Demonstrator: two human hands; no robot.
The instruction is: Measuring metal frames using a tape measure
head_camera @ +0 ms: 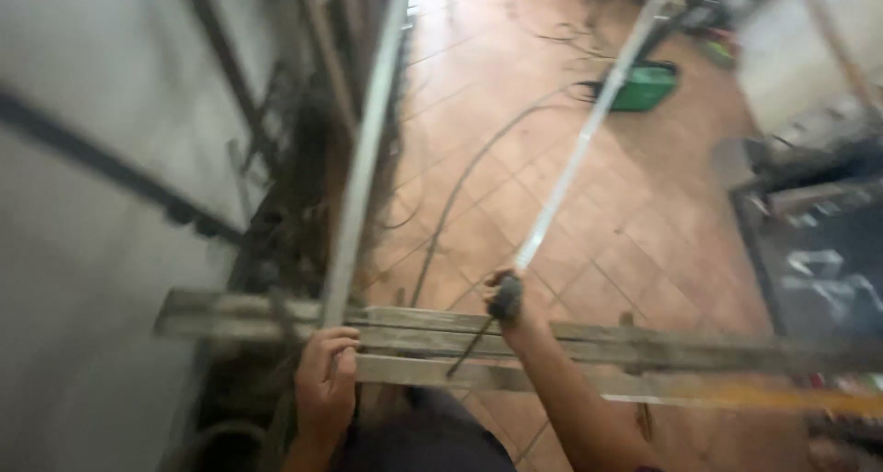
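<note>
The frame is motion-blurred; fine detail is lost. A long wooden plank assembly [589, 343], grey and weathered, is seen lying crosswise low in the view, and it is taken as the landmark. The left hand [326, 385] is placed at the near edge of the planks, towards their left end, with its fingers [336, 339] curled over the wood and closed on the foot of a pale metal bar [363, 159]. That bar is seen rising from the planks, just above the left hand, and running away to the far top of the view. The right hand [506, 302] is found at the far edge of the planks, near their middle, closed around a dark tool handle [505, 297]; a thin dark shaft of the tool is laid slantwise down across the planks towards the person. What kind of tool it is cannot be told. A second pale metal bar [589, 132] is seen starting just beyond the right hand and slanting up and away to the right. Beyond the planks a floor of reddish-brown tiles [635, 224] is visible, with dark cables [460, 187] trailed over it. A green box-like object [644, 86] is seen far beyond the planks on the floor, beside the second bar. To the left of the planks a pale wall [83, 251] is crossed by a dark rail.
</note>
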